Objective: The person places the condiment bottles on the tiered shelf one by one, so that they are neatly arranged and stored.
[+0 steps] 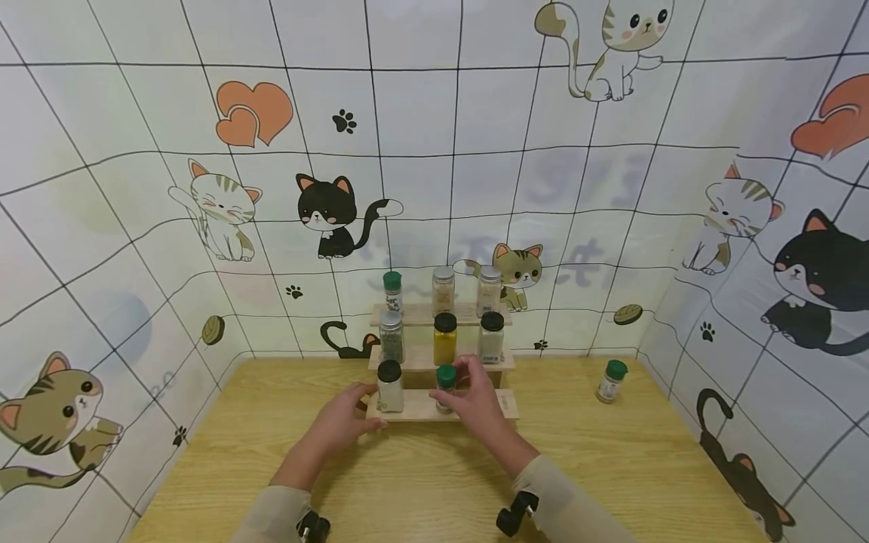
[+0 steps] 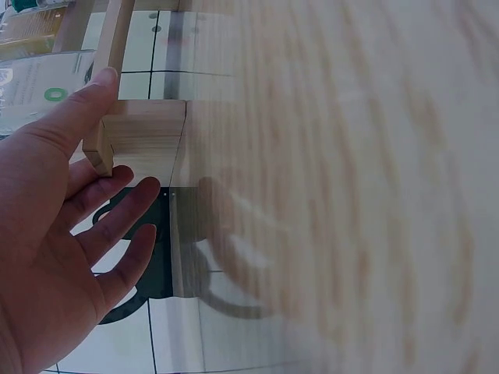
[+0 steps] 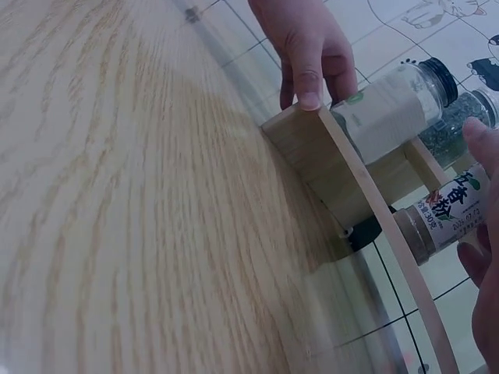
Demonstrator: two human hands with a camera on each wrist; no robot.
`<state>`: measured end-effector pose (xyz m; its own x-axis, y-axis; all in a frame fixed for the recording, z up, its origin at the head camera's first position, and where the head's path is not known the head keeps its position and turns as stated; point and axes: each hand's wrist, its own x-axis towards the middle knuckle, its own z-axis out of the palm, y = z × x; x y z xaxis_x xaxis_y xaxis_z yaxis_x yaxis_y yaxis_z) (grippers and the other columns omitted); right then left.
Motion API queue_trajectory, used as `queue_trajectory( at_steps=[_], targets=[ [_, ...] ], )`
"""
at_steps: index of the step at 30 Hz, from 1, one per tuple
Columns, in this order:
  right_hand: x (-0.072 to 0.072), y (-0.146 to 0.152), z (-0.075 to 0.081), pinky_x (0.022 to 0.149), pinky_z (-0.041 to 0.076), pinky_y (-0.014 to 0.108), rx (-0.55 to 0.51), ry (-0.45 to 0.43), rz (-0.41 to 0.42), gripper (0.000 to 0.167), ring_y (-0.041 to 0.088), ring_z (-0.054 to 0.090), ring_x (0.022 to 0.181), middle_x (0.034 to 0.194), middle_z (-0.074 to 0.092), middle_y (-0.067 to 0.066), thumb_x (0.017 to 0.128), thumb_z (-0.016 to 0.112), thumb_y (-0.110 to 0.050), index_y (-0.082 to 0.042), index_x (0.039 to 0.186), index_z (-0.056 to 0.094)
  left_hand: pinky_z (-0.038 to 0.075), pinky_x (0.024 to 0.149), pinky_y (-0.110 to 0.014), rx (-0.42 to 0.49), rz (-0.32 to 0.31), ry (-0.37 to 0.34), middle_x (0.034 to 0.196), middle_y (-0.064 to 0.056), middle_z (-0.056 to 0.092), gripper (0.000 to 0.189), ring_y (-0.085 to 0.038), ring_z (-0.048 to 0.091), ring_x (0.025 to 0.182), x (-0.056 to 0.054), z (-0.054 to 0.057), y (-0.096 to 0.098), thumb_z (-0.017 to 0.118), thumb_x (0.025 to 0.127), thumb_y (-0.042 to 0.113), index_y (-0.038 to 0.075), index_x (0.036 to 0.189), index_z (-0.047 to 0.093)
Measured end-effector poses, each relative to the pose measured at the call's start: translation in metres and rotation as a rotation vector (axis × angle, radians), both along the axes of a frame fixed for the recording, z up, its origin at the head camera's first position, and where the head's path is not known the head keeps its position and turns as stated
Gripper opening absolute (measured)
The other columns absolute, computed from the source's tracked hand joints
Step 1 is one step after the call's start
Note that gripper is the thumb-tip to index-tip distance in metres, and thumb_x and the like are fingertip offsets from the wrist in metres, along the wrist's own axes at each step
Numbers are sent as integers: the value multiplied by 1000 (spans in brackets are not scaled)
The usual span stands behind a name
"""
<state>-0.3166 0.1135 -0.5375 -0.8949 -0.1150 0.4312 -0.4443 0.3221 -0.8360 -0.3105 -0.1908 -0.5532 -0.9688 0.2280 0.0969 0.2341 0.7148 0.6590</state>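
A three-tier wooden spice rack (image 1: 421, 409) stands against the back wall. My right hand (image 1: 477, 400) holds a small green-capped spice jar (image 1: 446, 375) between thumb and fingers at the bottom tier. In the right wrist view the labelled jar (image 3: 451, 209) has its base by the shelf board. My left hand (image 1: 337, 421) grips the left end of that tier, its thumb on the board edge (image 2: 117, 47) and the other fingers loosely bent. Beside it, a black-capped jar (image 1: 390, 391) with pale contents stands upright on the bottom tier.
Middle tier: a grey-lidded jar (image 1: 391, 339), a yellow-filled jar (image 1: 444, 343) and a black-capped jar (image 1: 491, 343). Top tier: a green-capped jar (image 1: 392, 290) and two silver-lidded jars (image 1: 443, 290). Another green-capped jar (image 1: 611, 382) stands on the wooden table (image 1: 407, 483) at right.
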Motion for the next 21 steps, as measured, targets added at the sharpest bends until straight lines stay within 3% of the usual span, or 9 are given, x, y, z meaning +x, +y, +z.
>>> queue_trajectory(
  at_steps=[4,8,12,16,21],
  targets=[
    [4,5,1,93,58,36,-14,-62,-13,60,23,65,107,115,65,-1,87,99,-27,-19,130,59,58,100,-55,-8,1,3,150,-7,64,75,-25,71,117,0,-1,-1,95,90,40,12,153,64],
    [8,14,0,91,57,34,-28,-67,-35,58,25,64,107,115,65,3,87,99,-28,-18,129,60,58,100,-55,-10,5,3,153,-8,62,76,-26,71,117,1,0,-1,95,90,39,12,154,64],
    [10,27,-1,86,57,33,-26,-17,-74,53,27,64,104,112,66,9,88,98,-23,-13,126,62,57,101,-55,-4,7,-4,155,-10,61,76,-27,71,118,2,1,1,95,91,38,11,154,64],
    [11,46,-3,87,58,43,13,64,-127,47,28,66,101,108,66,11,90,96,-16,-10,122,62,57,101,-55,-3,8,-7,155,-10,60,76,-27,71,118,2,2,1,95,91,39,12,155,63],
    [7,75,-6,90,58,49,56,96,-160,40,31,67,101,109,65,13,94,92,-15,-9,119,62,58,100,-55,-6,7,-4,150,-8,63,76,-26,71,117,2,2,1,95,90,40,11,153,64]
  ],
)
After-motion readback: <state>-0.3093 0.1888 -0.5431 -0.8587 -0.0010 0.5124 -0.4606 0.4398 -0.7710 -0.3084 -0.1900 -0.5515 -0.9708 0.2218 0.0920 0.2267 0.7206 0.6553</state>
